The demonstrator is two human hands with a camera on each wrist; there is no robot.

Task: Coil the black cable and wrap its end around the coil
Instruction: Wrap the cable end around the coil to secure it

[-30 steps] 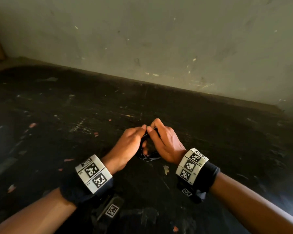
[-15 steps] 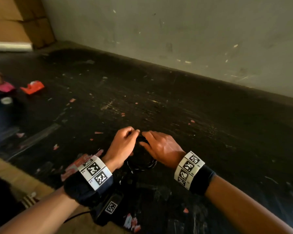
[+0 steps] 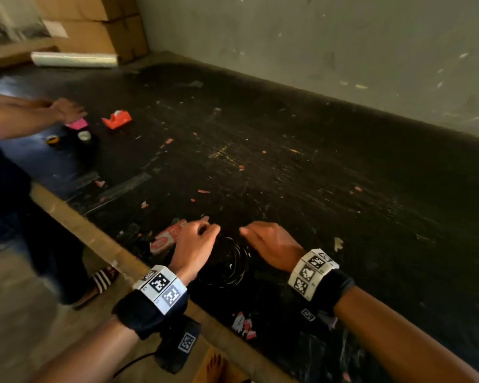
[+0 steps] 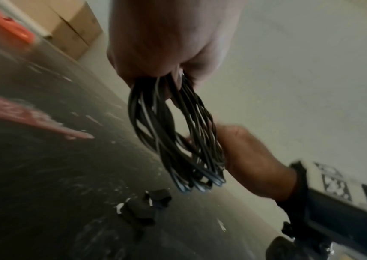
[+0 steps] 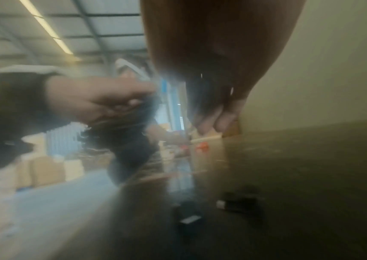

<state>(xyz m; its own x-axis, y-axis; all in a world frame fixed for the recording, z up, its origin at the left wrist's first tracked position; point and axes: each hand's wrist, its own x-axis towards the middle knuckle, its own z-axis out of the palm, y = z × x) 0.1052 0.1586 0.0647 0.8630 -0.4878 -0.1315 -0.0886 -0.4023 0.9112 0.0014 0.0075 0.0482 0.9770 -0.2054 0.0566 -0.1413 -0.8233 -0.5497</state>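
The black cable [image 3: 228, 262] is a loose coil of several loops between my two hands, near the table's front edge. My left hand [image 3: 198, 240] grips the top of the coil [image 4: 175, 130], and the loops hang down toward the table. My right hand [image 3: 266, 240] is just right of the coil, a little apart from the left, and its fingers [image 5: 220, 119] hang relaxed with nothing visibly in them. Two small black plugs [image 4: 149, 205] lie on the table under the coil; whether they are the cable's ends is unclear.
The black scuffed table [image 3: 302, 172] runs to a grey wall [image 3: 315, 37]. At the far left another person's hand [image 3: 67, 109] reaches near an orange tape dispenser [image 3: 116, 118] and tape rolls [image 3: 83, 135]. Cardboard boxes [image 3: 94, 23] and a film roll [image 3: 72, 59] stand behind. A red-white wrapper [image 3: 166, 239] lies by my left hand.
My hands have come apart; the right no longer pinches the cable. The coil now hangs from the left hand alone. The head view has swung left, showing the other person.
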